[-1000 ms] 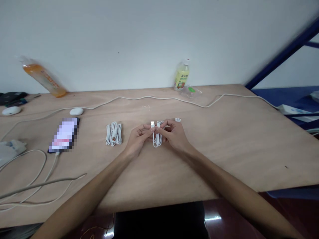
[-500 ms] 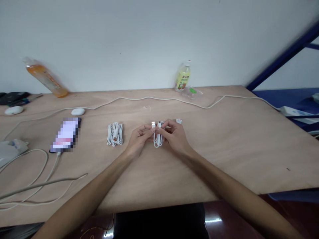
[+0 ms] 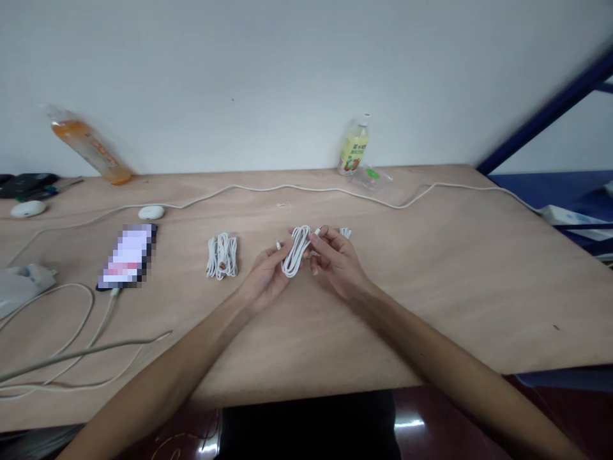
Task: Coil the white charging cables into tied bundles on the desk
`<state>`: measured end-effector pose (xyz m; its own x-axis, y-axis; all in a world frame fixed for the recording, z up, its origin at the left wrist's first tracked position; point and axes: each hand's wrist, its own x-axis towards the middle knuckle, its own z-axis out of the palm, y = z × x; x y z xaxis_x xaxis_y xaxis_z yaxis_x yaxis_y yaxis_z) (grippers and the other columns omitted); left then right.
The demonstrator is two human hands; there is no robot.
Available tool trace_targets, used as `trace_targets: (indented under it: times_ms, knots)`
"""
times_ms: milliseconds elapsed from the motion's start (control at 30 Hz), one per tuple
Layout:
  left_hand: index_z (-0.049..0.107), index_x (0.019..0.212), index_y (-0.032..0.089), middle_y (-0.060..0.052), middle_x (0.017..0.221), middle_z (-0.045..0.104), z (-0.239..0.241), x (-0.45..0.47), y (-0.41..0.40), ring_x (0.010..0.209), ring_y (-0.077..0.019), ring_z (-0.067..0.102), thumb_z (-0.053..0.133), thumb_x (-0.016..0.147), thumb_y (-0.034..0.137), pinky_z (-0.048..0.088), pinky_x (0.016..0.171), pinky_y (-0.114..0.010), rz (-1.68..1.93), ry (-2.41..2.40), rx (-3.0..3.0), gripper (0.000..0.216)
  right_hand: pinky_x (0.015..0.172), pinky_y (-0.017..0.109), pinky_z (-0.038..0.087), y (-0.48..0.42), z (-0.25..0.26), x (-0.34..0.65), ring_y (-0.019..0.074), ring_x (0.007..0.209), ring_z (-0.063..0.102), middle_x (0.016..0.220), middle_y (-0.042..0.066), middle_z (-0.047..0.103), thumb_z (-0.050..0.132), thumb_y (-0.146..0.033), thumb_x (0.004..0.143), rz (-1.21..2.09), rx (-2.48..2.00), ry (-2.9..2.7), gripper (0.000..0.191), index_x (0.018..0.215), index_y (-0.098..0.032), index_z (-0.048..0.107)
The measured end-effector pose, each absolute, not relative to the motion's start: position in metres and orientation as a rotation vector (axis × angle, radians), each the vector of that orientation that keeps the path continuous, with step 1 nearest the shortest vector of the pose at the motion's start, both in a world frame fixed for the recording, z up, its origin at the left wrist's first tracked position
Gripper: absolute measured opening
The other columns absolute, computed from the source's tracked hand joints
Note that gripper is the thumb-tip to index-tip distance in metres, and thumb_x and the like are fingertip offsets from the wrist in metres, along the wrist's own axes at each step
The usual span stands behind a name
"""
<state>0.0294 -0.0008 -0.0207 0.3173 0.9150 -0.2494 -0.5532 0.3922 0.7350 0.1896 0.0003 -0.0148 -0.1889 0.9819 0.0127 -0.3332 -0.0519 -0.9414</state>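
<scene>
A coiled white USB cable [image 3: 295, 253] is held up over the middle of the table between both hands. My left hand [image 3: 269, 271] is closed on the coil's left side, and a small plug pokes up beside its thumb. At the coil's upper right, my right hand [image 3: 335, 255] pinches a white connector end between thumb and fingers. Several coiled white cables [image 3: 221, 257] lie in a pile to the left of my left hand. Part of another white cable bundle [image 3: 345, 233] shows behind my right hand, which hides the rest.
A phone [image 3: 128, 255] with its screen lit lies left, a cord plugged in. A long white cord [image 3: 306, 188] crosses the table's back. An orange bottle [image 3: 90, 150] and a yellow-labelled bottle [image 3: 354, 148] stand by the wall. Loose cords [image 3: 90, 348] lie at front left.
The coil has been turned and spread open in the hands. The USB plug that faced up in front is no longer visible there, and my right hand now pinches a connector end.
</scene>
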Motion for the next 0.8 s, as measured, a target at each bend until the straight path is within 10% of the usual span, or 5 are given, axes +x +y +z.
trace_targets:
  times_ms: [433, 800]
  knots:
    - [0.084, 0.101, 0.019, -0.001, 0.085, 0.076, -0.017, 0.034, -0.005, 0.071, -0.0154, 0.065, 0.093, 0.087, 0.042, 0.058, 0.066, -0.030, 0.970, 0.591, 0.568, 0.027, 0.046, 0.024, 0.053, 0.000, -0.018, 0.189, 0.0121, 0.054, 0.061, 0.076, -0.003, 0.072, 0.088, -0.076, 0.075, 1.455, -0.871, -1.249, 0.058, 0.088, -0.026, 0.061]
    - [0.084, 0.105, 0.015, -0.011, 0.103, 0.086, -0.029, 0.035, -0.006, 0.099, -0.0255, 0.081, 0.086, 0.094, 0.049, 0.065, 0.088, -0.035, 0.983, 0.704, 0.645, 0.036, 0.059, 0.027, 0.050, -0.005, -0.018, 0.191, 0.0156, 0.065, 0.062, 0.077, -0.002, 0.068, 0.077, -0.069, 0.090, 1.194, -1.012, -1.376, 0.046, 0.092, -0.025, 0.062]
